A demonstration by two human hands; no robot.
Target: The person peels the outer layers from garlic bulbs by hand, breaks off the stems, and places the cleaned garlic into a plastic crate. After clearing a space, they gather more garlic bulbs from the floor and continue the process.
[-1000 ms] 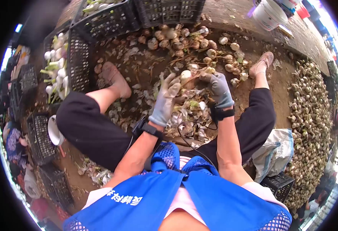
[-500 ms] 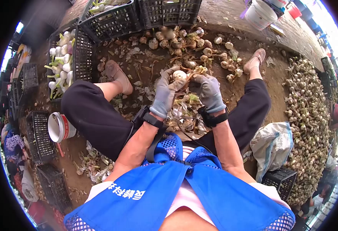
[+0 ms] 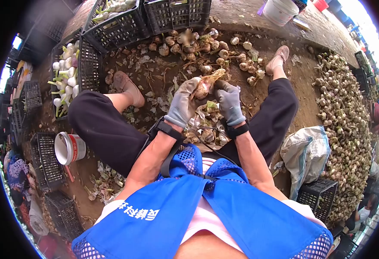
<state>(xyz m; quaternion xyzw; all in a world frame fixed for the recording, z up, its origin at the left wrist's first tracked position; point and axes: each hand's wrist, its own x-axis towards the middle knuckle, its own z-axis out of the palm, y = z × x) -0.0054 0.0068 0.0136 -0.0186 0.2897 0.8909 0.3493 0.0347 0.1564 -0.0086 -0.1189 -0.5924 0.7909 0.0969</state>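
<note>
In a grey work glove, my left hand [image 3: 182, 102] is closed around a garlic bulb [image 3: 202, 89] with loose papery skin. The bulb's dry stalk points up and to the right. My right hand [image 3: 230, 103], gloved too, has its fingers curled in just right of the bulb. Whatever its fingertips pinch is hidden. Peeled skins [image 3: 206, 118] lie on the ground beneath both hands, between my legs. Past the hands, several unpeeled garlic bulbs [image 3: 189, 47] are scattered on the soil.
A black crate [image 3: 90, 64] of cleaned white garlic stands at left, with more crates [image 3: 178, 17] at the far side. A white bucket [image 3: 71, 148] lies near my left knee. On the right are a large garlic heap [image 3: 342, 129] and a woven sack [image 3: 306, 151].
The bulb has turned in my left hand: its pale round side faced up before, now its stalk points up and right. My right hand has come away from the dry leaves it touched.
</note>
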